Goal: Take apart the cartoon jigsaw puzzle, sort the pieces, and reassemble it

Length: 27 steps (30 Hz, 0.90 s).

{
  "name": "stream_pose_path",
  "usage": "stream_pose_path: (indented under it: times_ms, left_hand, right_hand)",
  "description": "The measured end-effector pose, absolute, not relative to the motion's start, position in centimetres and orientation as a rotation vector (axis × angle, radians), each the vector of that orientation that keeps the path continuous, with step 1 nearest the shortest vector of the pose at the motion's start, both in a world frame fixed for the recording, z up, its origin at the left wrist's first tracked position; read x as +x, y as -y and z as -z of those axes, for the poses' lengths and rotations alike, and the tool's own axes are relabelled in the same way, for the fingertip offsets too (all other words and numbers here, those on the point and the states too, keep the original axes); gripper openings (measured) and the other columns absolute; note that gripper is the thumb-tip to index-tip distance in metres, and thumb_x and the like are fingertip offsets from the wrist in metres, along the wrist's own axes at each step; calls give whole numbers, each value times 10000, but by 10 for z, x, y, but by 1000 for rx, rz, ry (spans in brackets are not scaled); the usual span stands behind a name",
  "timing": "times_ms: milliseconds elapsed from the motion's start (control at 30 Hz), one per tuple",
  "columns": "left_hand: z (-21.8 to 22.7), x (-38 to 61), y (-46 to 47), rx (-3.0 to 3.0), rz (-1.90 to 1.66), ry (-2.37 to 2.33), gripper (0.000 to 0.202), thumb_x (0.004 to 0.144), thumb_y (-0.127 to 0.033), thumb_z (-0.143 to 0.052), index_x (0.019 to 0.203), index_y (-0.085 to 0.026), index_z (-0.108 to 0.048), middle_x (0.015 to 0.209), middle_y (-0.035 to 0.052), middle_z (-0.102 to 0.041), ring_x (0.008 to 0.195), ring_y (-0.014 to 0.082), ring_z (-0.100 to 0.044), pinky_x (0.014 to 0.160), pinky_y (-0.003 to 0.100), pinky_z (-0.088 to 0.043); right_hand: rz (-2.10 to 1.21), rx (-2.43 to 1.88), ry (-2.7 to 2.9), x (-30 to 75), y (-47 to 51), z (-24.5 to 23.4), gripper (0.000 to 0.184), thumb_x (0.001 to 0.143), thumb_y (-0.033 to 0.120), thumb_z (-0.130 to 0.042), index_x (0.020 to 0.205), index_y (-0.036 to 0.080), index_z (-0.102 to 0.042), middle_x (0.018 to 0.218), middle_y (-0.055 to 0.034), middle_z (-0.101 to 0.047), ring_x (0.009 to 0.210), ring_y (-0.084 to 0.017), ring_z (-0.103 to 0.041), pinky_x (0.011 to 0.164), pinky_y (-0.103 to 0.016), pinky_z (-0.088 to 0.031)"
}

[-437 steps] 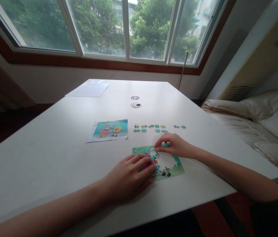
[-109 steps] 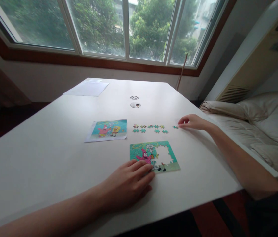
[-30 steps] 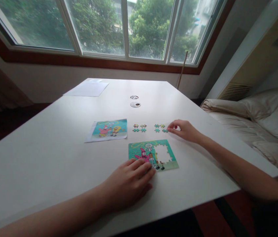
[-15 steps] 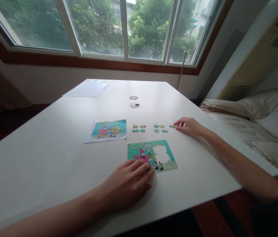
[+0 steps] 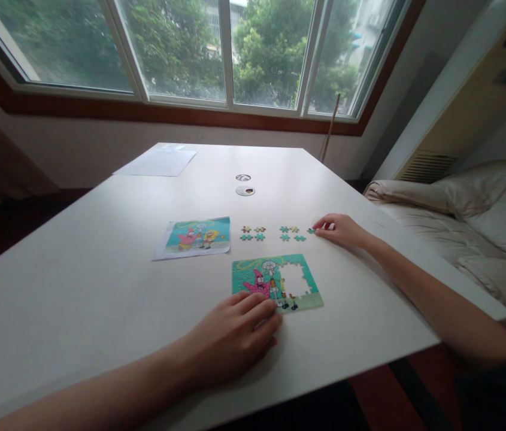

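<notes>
A partly built cartoon jigsaw [image 5: 253, 269] lies on the white table [image 5: 100, 269], with a white gap in its right half. My left hand [image 5: 235, 335] rests flat with fingers stretched, fingertips on the jigsaw's lower left edge. My right hand [image 5: 340, 230] is further back and to the right, its thumb and forefinger pinched on a small teal puzzle piece [image 5: 311, 230] that lies on the table. Several loose pieces [image 5: 292, 233] sit in a row left of that hand, with more loose pieces [image 5: 253, 233] beyond them. A printed reference picture [image 5: 196, 236] lies left of the row.
A white sheet of paper [image 5: 156, 161] lies at the far left of the table. Two round cable openings [image 5: 245, 191] sit near the middle back. Cream bedding [image 5: 459, 203] is piled right of the table. A thin stick [image 5: 329, 129] leans under the window.
My right hand moved from the row's right end out a little, then back onto the teal piece. Over the earlier frames the jigsaw's gap shrank and the loose row thinned. My left hand stayed put.
</notes>
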<state>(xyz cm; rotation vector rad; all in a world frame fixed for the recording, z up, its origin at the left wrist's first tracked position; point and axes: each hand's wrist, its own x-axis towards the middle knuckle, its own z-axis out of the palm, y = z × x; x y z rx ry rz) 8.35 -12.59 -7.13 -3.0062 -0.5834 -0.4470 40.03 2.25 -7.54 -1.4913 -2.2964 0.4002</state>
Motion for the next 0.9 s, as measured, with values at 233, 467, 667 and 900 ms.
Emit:
stream_pose_path:
  times_ms: [233,467,667,900]
  left_hand:
    - [70,84,125,-3038,428,615,260,876,-211,-400,1101,-122,-493,1047,95,-569,922,228,-517,774,384,-459]
    - [67,87,130,-3099,405,724,292,854,-260,-450,1120,-143,-489,1140,84,-549,1006,241,-499,860,402,-417]
    - [64,91,134,-3171,310,698,359,869,-302,-423,1192,-146,-443,1271,88,-465,1093,248,-460,911,402,-381]
    - [67,91,132,-3206,255,715,376,875,-314,-403,1214,-153,-427,1289,85,-447,1112,260,-445,919,422,-372]
  right_hand:
    - [-633,-1427,2196,401,-23,75,231,690,365,-586,767,147,-601,808,-49,-646,708,-139,-561,581,-232,-415]
    - [-923,-1158,2290,360,16,52,292,776,385,-532,912,139,-610,756,-40,-626,662,-114,-545,604,-242,-407]
    - [-999,-960,2546,326,54,43,232,794,324,-538,941,173,-634,801,-26,-643,668,-98,-539,585,-204,-392]
    - [-889,-906,2662,320,64,44,179,795,236,-542,935,190,-643,846,-32,-655,778,-127,-552,710,-238,-418]
